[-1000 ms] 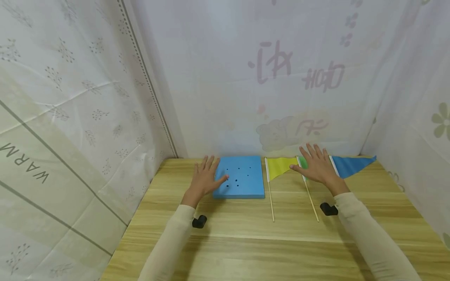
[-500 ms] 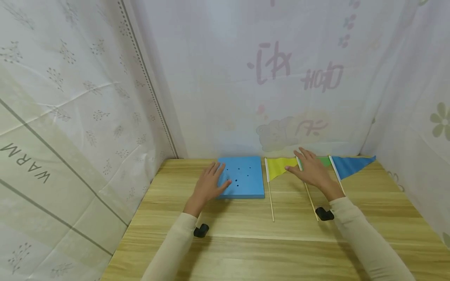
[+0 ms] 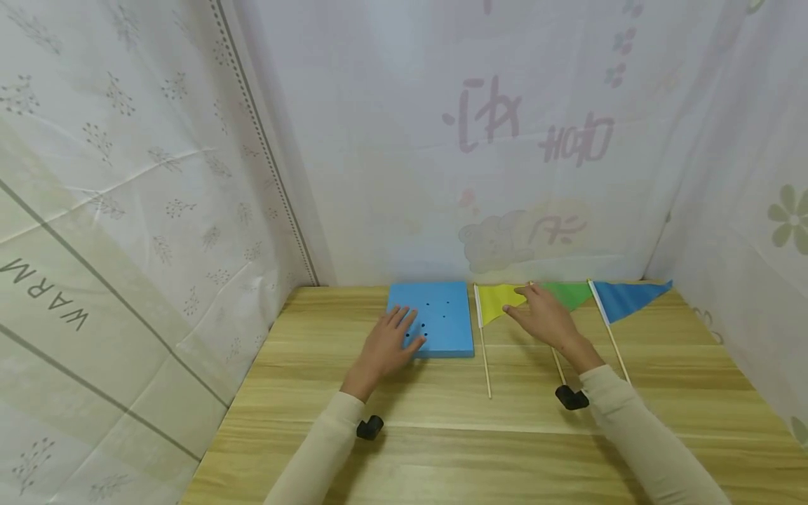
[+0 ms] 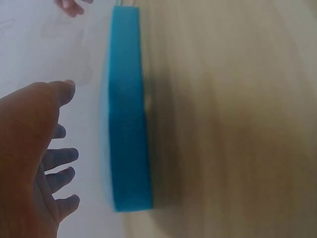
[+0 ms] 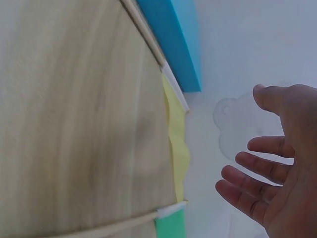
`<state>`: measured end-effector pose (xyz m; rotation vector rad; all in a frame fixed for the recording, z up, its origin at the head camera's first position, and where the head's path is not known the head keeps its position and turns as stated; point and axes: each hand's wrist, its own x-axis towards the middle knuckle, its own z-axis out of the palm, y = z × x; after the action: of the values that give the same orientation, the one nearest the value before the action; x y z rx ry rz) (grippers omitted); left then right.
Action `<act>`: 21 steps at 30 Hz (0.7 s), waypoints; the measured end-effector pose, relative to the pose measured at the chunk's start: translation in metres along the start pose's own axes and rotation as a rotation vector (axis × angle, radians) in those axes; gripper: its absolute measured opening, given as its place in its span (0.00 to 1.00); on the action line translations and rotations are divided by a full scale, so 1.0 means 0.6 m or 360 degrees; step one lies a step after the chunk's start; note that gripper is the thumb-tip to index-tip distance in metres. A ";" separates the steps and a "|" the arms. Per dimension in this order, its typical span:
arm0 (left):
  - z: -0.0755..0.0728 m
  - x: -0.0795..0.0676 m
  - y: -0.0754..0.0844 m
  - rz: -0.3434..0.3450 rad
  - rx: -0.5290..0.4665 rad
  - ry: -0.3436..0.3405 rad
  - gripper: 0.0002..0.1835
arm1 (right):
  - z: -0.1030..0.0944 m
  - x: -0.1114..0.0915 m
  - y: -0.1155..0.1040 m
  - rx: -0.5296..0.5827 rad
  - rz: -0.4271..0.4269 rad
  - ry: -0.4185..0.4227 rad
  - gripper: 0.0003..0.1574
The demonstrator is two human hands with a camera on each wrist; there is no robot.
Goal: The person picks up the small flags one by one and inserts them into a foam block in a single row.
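Note:
A flat blue block (image 3: 451, 330) with several small holes in its top lies near the back of the table. Over its front left corner hovers my left hand (image 3: 386, 347), fingers spread; the left wrist view shows air between that hand and the block's side (image 4: 128, 114). My right hand (image 3: 546, 322) hangs above the flags with fingers relaxed and nothing in them. Beneath its fingertips lies a yellow pennant flag (image 3: 495, 301) on a thin wooden stick. The hand partly hides a green pennant flag (image 3: 571, 293) and its stick. Farther right lies a blue pennant flag (image 3: 631, 300).
All of this lies on a wood-grain table (image 3: 442, 449). A printed white curtain (image 3: 404, 175) hangs right behind its back edge, with more patterned cloth (image 3: 158, 210) along the left side. A small black wrist camera (image 3: 571, 398) sits below the right wrist.
My right hand has moved left, from over the green flag toward the yellow one, uncovering the blue flag's stick. My left hand has shifted right and nearer to me over the block.

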<state>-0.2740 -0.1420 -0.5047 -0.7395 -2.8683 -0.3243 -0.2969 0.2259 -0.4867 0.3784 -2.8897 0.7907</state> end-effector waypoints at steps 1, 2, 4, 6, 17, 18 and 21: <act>0.003 -0.001 0.002 -0.0002 -0.0008 -0.0009 0.37 | 0.005 -0.001 -0.002 0.0003 -0.0001 -0.0003 0.44; 0.008 -0.001 0.003 -0.0003 -0.0007 -0.0016 0.37 | 0.010 -0.002 -0.004 0.0003 -0.0004 -0.0001 0.43; 0.016 -0.001 0.005 -0.0005 -0.0007 -0.0021 0.36 | 0.023 -0.004 -0.007 0.0010 -0.0015 0.0004 0.40; 0.024 0.000 0.007 -0.0014 -0.0002 -0.0030 0.35 | 0.035 -0.007 -0.010 0.0017 -0.0028 0.0009 0.38; 0.058 -0.002 0.009 -0.0031 0.0024 -0.0063 0.34 | 0.086 -0.005 -0.027 0.0041 0.0000 -0.0097 0.24; 0.059 -0.002 0.009 -0.0033 0.0025 -0.0063 0.34 | 0.089 -0.005 -0.028 0.0030 -0.0001 -0.0110 0.22; 0.059 -0.003 0.010 -0.0044 0.0020 -0.0076 0.33 | 0.099 -0.006 -0.033 0.0003 0.0021 -0.0159 0.22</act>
<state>-0.2733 -0.1287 -0.5381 -0.7159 -2.9251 -0.2961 -0.2910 0.1798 -0.5285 0.4105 -2.9869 0.7992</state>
